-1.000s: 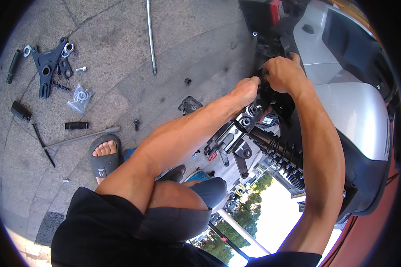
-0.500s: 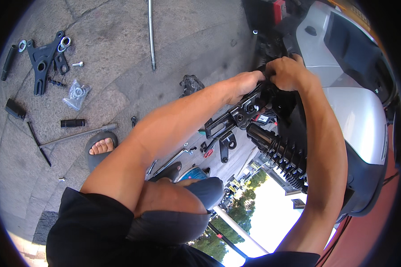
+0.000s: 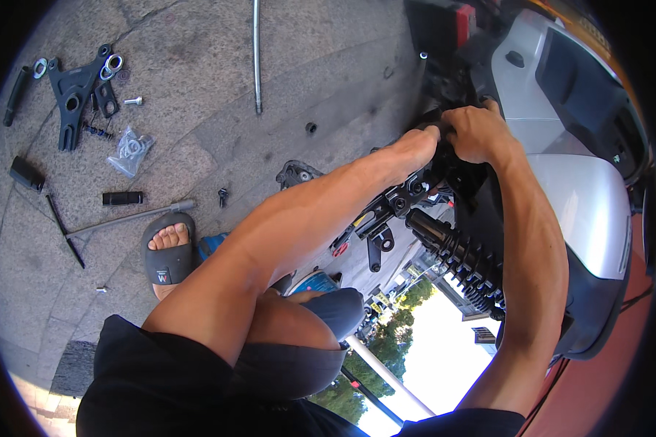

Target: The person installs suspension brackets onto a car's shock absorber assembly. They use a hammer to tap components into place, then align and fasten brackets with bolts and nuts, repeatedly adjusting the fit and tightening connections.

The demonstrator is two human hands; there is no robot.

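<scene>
Grey stone paving (image 3: 211, 65) stretches wide to the left of the hands; silver body panels (image 3: 579, 211) wall them in closely on the right. Left hand (image 3: 417, 146) and right hand (image 3: 477, 131) meet, fingers curled, at the upper end of a black metal frame (image 3: 399, 204), just left of the panels; what they grip is hidden. A coil-spring shock absorber (image 3: 444, 244) crowds the space below. Well apart on the paving lie a steel rod (image 3: 257, 58), a three-armed black bracket (image 3: 65, 81) and a T-shaped tool (image 3: 131, 222), which reaches a sandalled foot (image 3: 171, 237). The frame's long axis slants from lower left to upper right, toward the hands.
</scene>
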